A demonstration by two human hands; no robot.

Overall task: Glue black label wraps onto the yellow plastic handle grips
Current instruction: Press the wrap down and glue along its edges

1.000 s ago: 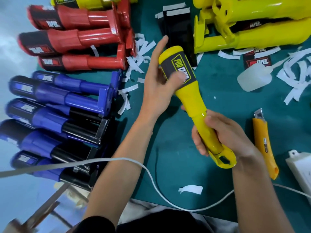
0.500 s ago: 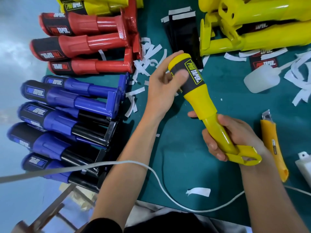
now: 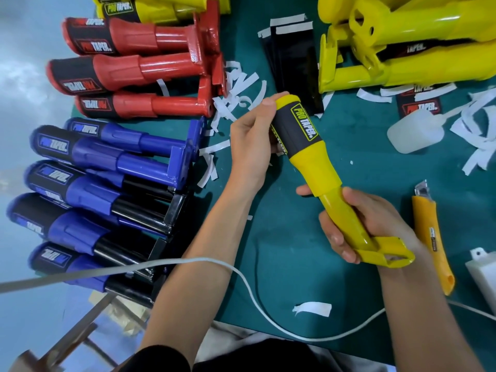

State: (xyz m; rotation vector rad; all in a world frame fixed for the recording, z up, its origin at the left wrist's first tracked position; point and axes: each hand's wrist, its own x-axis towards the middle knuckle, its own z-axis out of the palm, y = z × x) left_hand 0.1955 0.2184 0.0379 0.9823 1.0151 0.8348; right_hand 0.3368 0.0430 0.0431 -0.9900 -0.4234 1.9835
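Bottle (image 3: 414, 132) on mat (image 3: 295, 237), grip (image 3: 318, 170) in right hand (image 3: 375, 218)

Left of the left hand (image 3: 252, 146), on the green table (image 3: 281, 237): three red grips (image 3: 120, 68) at the far side and several blue grips (image 3: 107, 157) nearer, all black-labelled at their left ends, with white paper strips (image 3: 225, 110) littered between them and that hand. Just right of the right hand (image 3: 375, 224) lies a yellow utility knife (image 3: 432, 237), blade end pointing away, with a white box (image 3: 483, 272) beyond it at the frame edge. On the near side of both hands, a white cable (image 3: 201, 260) curves across the table, one loose paper scrap (image 3: 312, 309) beside it.
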